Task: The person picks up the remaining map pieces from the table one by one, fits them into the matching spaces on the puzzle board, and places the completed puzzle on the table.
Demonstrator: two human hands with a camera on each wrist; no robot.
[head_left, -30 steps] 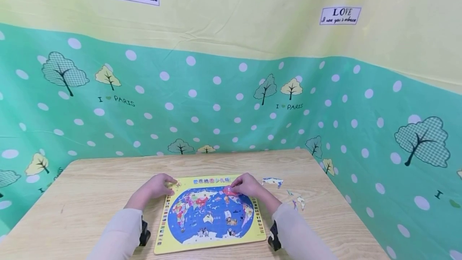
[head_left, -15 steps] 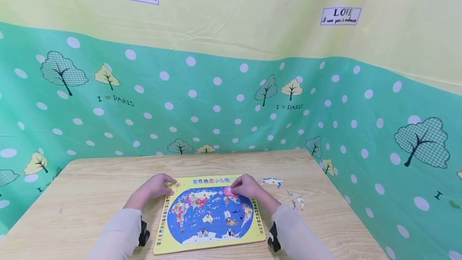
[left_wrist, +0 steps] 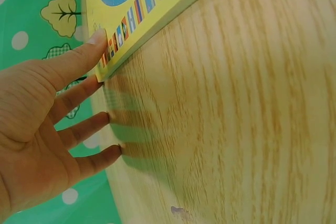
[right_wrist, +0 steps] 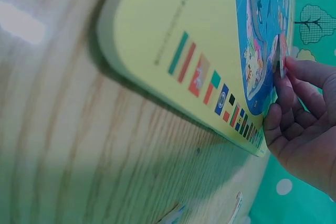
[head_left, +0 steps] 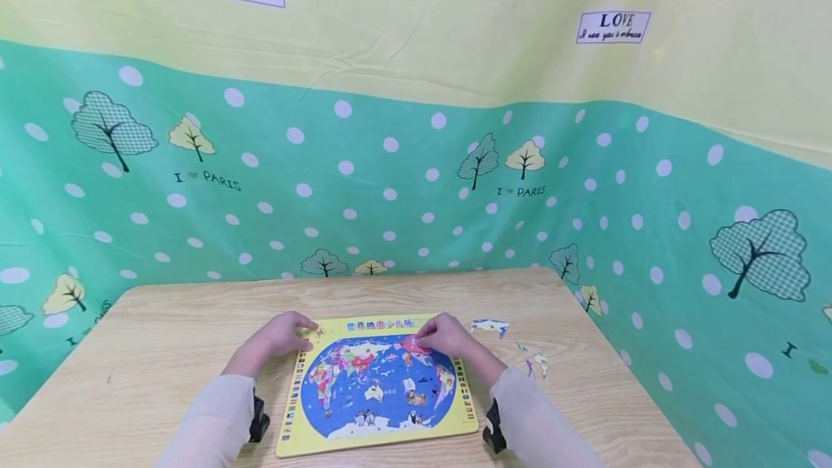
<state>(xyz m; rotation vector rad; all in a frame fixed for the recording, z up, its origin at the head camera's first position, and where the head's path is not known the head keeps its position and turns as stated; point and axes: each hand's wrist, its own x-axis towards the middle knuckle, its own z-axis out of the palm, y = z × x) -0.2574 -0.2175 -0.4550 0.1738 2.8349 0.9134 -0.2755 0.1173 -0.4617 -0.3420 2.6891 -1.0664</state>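
Note:
A yellow-bordered world map puzzle board (head_left: 377,445) lies on the table. At its far left corner my left hand (head_left: 286,334) rests with the thumb on the border. In the left wrist view, the fingers (left_wrist: 86,128) of that hand are spread and nearly straight, with the index fingertip by the board's edge. Over the upper right of the map, my right hand (head_left: 445,334) pinches a pinkish-red puzzle piece (head_left: 411,341) between thumb and fingers. The right wrist view shows this puzzle piece (right_wrist: 282,51) tilted up from the board; its lower edge is partly hidden.
Right of the board lie several loose puzzle pieces: a wide white-and-blue piece (head_left: 490,326) and smaller ones near a pale piece (head_left: 542,365). A dotted green cloth (head_left: 390,215) hangs behind the wooden table (head_left: 195,309) and along its right side.

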